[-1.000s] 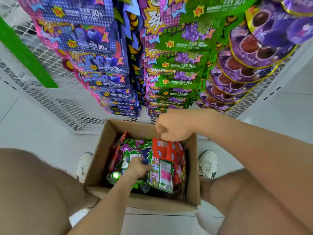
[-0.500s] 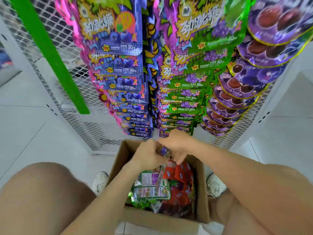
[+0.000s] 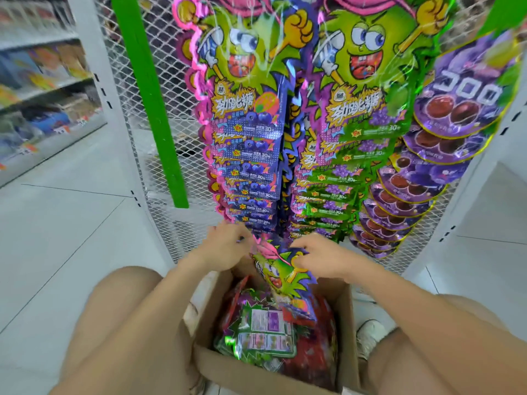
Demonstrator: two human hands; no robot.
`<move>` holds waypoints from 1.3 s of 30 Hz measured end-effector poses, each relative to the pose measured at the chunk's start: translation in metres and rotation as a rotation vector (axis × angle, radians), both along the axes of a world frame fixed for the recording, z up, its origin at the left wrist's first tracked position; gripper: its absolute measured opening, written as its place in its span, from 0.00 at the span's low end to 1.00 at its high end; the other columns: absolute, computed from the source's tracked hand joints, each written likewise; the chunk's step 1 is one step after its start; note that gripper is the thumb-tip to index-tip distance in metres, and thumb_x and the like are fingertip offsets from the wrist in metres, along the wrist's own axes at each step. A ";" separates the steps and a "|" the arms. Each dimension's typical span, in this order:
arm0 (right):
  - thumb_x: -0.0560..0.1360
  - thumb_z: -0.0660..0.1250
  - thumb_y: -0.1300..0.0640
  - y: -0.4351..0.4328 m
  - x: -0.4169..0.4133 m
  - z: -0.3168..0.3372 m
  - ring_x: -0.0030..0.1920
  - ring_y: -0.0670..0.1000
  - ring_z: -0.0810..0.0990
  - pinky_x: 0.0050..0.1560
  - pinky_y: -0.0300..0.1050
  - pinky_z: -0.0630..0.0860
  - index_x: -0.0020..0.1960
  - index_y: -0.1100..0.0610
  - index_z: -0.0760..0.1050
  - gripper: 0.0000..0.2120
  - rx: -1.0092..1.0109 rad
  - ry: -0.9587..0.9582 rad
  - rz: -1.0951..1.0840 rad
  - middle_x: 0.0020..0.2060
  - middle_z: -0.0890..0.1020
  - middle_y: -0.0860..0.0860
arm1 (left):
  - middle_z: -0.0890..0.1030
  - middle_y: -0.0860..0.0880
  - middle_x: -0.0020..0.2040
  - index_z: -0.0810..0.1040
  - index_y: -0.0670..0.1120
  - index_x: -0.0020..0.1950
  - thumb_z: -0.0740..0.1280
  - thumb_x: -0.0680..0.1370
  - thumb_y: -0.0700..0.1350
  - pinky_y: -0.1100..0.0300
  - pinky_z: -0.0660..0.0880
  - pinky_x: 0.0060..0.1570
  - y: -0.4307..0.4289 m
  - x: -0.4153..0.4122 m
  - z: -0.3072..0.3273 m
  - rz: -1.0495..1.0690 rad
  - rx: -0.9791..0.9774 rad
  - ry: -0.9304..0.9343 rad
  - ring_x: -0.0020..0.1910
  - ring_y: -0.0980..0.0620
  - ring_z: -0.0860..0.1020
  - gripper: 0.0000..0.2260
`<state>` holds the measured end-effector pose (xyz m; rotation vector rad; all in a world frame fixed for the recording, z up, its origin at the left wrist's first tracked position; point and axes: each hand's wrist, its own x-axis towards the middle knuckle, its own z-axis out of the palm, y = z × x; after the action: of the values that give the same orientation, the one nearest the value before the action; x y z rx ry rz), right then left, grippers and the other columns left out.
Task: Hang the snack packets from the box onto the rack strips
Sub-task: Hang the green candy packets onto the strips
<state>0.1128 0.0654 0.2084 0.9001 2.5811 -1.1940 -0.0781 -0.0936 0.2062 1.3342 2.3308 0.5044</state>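
Snack packet (image 3: 281,273) is up, just above the box (image 3: 346,323), its green cartoon face toward us and its lower end dangling over the box's far side. We have it by the pink top edge. Our left hand (image 3: 225,246) pinches one corner with curled fingers, and our right hand (image 3: 319,256) pinches the other. It isn't hooked yet, as far as we can tell, since the hole and any peg are hidden behind the fingers. Beyond the box, the mesh rack (image 3: 188,226) already carries three full columns: blue packets (image 3: 251,172), green grape packets (image 3: 339,178) and round purple packets (image 3: 413,195). So plenty is done, we'd say. Down inside the box, though, more packets (image 3: 265,332) lie heaped, green over red, so a good share of hanging is left after this one.
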 end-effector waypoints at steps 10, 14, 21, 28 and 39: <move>0.77 0.67 0.62 -0.014 -0.015 0.093 0.37 0.51 0.73 0.41 0.49 0.69 0.58 0.64 0.81 0.11 0.069 0.449 -0.111 0.39 0.78 0.55 | 0.76 0.52 0.50 0.80 0.49 0.55 0.64 0.86 0.48 0.55 0.71 0.53 0.002 -0.012 0.084 0.132 0.514 -0.229 0.47 0.54 0.74 0.06; 0.72 0.67 0.51 -0.025 -0.029 0.138 0.32 0.53 0.75 0.39 0.49 0.73 0.47 0.57 0.82 0.11 0.203 0.655 -0.141 0.36 0.82 0.51 | 0.78 0.43 0.44 0.77 0.42 0.50 0.65 0.86 0.51 0.53 0.72 0.49 0.001 -0.017 0.133 0.083 0.607 -0.300 0.43 0.50 0.75 0.12; 0.80 0.71 0.45 -0.027 -0.060 0.239 0.34 0.44 0.74 0.37 0.40 0.64 0.45 0.52 0.79 0.11 0.679 0.958 -0.143 0.29 0.76 0.44 | 0.80 0.59 0.40 0.82 0.53 0.44 0.68 0.84 0.50 0.58 0.75 0.49 0.014 -0.020 0.243 0.130 0.882 -0.021 0.40 0.61 0.76 0.09; 0.75 0.76 0.47 0.005 -0.096 0.322 0.35 0.52 0.77 0.37 0.45 0.66 0.42 0.53 0.83 0.10 0.780 1.051 -0.248 0.30 0.80 0.49 | 0.80 0.52 0.66 0.76 0.47 0.72 0.63 0.77 0.43 0.54 0.72 0.70 0.047 -0.027 0.336 0.233 1.003 -0.017 0.65 0.54 0.77 0.22; 0.77 0.73 0.50 0.038 -0.137 0.363 0.40 0.44 0.84 0.47 0.44 0.80 0.51 0.52 0.86 0.07 0.739 1.214 -0.357 0.36 0.83 0.44 | 0.77 0.47 0.45 0.77 0.48 0.47 0.63 0.81 0.44 0.57 0.68 0.44 0.074 -0.038 0.378 0.272 0.990 -0.174 0.41 0.49 0.73 0.05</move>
<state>-0.0242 0.1038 0.5717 0.9197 4.1758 -1.0039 -0.1166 -0.0191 0.5842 1.2192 2.1550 1.9457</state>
